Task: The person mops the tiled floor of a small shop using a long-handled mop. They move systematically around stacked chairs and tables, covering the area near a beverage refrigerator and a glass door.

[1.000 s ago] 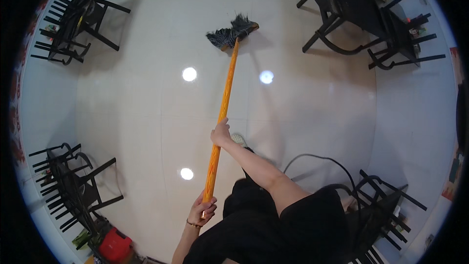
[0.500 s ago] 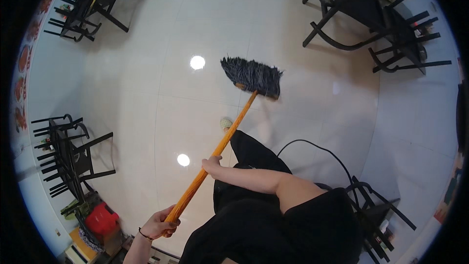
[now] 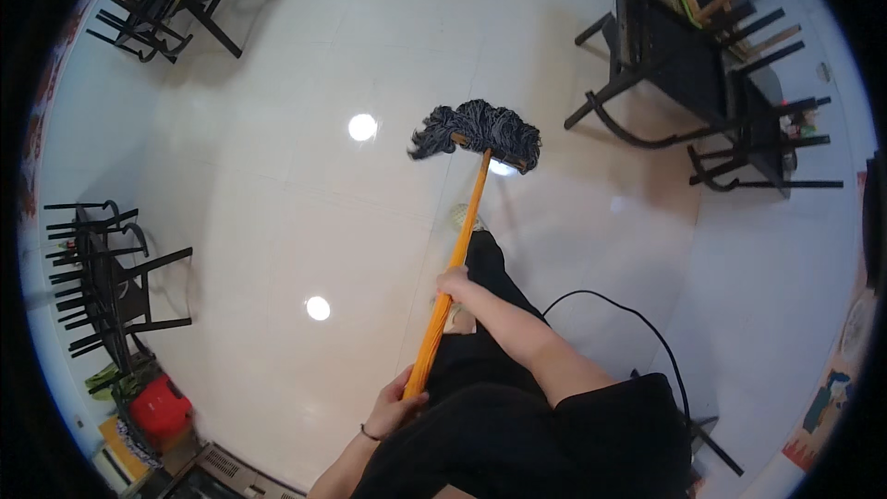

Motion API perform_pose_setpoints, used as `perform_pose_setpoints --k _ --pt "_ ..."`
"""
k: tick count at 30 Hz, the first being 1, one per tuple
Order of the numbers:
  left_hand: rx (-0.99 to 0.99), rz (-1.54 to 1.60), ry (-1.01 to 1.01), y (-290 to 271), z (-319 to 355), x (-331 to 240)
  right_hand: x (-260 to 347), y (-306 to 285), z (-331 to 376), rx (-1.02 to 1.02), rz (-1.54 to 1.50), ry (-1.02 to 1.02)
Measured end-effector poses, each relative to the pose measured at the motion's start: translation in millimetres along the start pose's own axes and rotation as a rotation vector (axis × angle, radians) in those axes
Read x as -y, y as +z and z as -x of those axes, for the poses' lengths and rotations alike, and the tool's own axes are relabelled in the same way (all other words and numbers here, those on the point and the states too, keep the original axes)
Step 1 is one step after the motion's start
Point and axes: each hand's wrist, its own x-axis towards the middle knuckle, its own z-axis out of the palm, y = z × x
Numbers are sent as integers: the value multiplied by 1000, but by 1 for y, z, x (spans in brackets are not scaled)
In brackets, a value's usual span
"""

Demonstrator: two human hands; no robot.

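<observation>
A mop with an orange wooden handle slants away from me. Its dark grey string head spreads over the pale tiled floor. Wrapped round the end of the handle nearest my body is my left hand, with a dark band at the wrist. Farther up the shaft, my right hand is closed round it as well. One of my shoes shows beside the handle, below the mop head; the other is partly hidden behind the shaft.
Black tables with chairs stacked on them stand at the upper left, the left and the upper right. A red container sits at the lower left. A black cable curves down on my right.
Both hands have moved right with the handle, which now stands steeper. The mop head has shifted slightly up, and its strings have swung and bunched. My view has shifted a little.
</observation>
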Motion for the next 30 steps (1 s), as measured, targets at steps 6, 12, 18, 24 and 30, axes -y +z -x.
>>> perform_pose_setpoints --k 6,12,18,24,30 --pt "113 211 0 68 -87 -107 148 -95 -50 19 56 -61" --pt "164 228 4 117 -191 -229 278 -162 -145 -125 282 -258" --pt "257 155 278 183 -338 -385 501 -269 -220 -69 1651 -756" --pt "222 299 342 188 -394 -482 619 -284 -213 -345 74 -393" --pt "99 47 359 116 -275 -430 547 -175 -156 -244 44 -460"
